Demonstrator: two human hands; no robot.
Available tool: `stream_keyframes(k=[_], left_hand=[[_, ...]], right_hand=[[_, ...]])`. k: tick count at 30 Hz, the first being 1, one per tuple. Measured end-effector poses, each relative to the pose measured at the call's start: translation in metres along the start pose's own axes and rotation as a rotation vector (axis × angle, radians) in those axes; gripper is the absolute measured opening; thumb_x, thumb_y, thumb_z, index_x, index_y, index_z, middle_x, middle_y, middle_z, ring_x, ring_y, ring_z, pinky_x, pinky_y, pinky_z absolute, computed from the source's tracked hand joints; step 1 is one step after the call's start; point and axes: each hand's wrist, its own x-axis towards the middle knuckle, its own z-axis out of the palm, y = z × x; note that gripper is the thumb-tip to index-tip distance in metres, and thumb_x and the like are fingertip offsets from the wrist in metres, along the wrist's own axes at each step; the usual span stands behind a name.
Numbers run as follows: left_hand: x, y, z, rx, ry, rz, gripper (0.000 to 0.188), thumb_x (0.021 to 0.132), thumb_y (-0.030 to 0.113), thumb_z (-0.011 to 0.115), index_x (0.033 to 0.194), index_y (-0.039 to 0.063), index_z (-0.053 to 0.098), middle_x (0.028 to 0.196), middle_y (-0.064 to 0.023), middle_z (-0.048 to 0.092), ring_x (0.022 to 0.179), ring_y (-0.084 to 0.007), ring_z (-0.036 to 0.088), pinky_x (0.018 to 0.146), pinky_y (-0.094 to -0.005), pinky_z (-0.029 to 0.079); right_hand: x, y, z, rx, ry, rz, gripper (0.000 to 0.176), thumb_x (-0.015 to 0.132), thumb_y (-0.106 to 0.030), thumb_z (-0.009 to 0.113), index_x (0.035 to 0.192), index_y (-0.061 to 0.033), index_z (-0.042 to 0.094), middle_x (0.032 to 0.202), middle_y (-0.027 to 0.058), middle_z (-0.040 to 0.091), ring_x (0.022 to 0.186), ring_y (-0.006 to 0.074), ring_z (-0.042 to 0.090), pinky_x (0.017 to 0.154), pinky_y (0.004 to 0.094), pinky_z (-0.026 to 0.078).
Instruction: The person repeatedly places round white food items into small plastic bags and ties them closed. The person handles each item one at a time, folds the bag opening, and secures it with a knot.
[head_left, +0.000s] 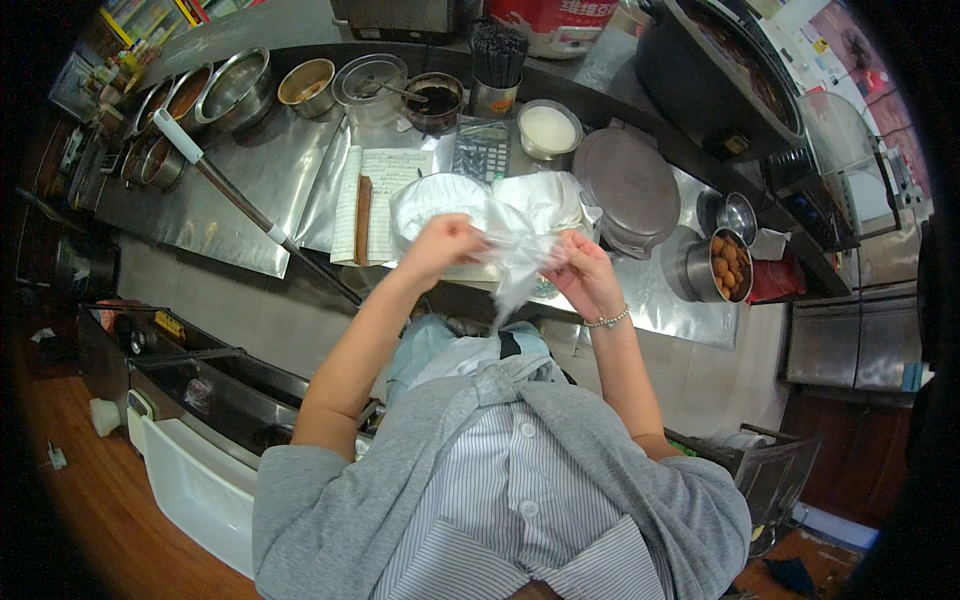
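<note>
A thin clear plastic bag (516, 259), blurred, is stretched between my two hands in front of my body. My left hand (448, 244) pinches its left side, fingers curled. On the other side my right hand (583, 266), with a beaded bracelet at the wrist, grips the bag between thumb and fingers. Just beyond them lie a white, plastic-covered round container (442, 201) and a stack of white paper or wrappers (541, 196). An open lined notebook (386, 169) with handwriting and a brown strip (363, 221) across it is left of these; a calculator (481, 148) sits behind.
Metal bowls (236, 86) line the steel counter's back left. A long-handled tool (236, 196) slants over its left edge. Behind stand a dark sauce pot (433, 101), black straws (498, 56) and a white-filled tub (549, 129). Right are a round dark griddle (628, 187) and a pot of brown balls (726, 266).
</note>
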Motion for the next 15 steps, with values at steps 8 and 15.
stream_keyframes(k=[8, 15], left_hand=[[-0.007, -0.013, -0.021, -0.573, 0.529, 0.01, 0.011, 0.095, 0.017, 0.051, 0.086, 0.011, 0.048, 0.061, 0.0047, 0.043, 0.045, -0.0052, 0.039, 0.035, -0.0214, 0.03], [-0.027, 0.013, -0.01, 0.479, 0.834, 0.354, 0.013, 0.087, 0.021, 0.064, 0.09, 0.009, 0.06, 0.059, -0.0028, 0.053, 0.05, -0.0137, 0.048, 0.045, -0.0314, 0.036]], right_hand=[[0.033, 0.025, -0.028, -1.336, 0.367, -0.486, 0.021, 0.078, 0.002, 0.059, 0.094, -0.0066, 0.05, 0.07, 0.003, 0.047, 0.062, 0.0224, 0.049, 0.058, 0.0353, 0.041], [0.059, 0.027, -0.014, -1.804, 0.625, -1.008, 0.032, 0.074, 0.002, 0.059, 0.106, -0.0041, 0.054, 0.107, 0.0202, 0.053, 0.09, 0.0337, 0.057, 0.075, 0.0397, 0.045]])
